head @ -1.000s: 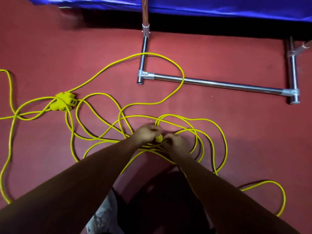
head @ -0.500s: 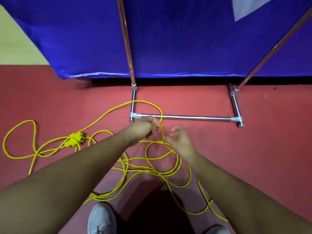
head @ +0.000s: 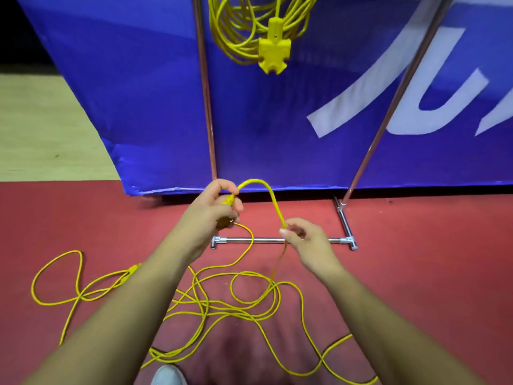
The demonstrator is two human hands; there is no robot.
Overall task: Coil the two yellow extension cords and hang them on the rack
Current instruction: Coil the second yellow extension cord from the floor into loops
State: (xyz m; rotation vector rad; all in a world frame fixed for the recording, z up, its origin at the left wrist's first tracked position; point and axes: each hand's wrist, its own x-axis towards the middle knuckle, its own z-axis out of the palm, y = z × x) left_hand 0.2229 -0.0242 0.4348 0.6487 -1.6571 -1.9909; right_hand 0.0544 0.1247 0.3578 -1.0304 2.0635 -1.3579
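One yellow extension cord [head: 244, 29] hangs coiled at the top of the metal rack [head: 205, 87], its socket block dangling below the loops. The second yellow cord [head: 211, 304] sprawls in loose tangled loops over the red floor. My left hand [head: 219, 207] grips the plug end of this cord, raised in front of the rack's base. From there the cord arches over to my right hand [head: 298, 236], which pinches it between thumb and fingers. The cord's socket block is mostly hidden behind my left forearm.
The rack's chrome base bar [head: 311, 240] lies on the floor just beyond my hands, its two uprights rising against a blue banner [head: 277, 120]. A pale wooden floor [head: 41, 129] shows at the left. My white shoe [head: 169, 375] is at the bottom edge.
Both hands have risen from the floor with the cord's plug end and moved apart, drawing a short arch of cord between them. My view has tilted up, revealing the hung coil.
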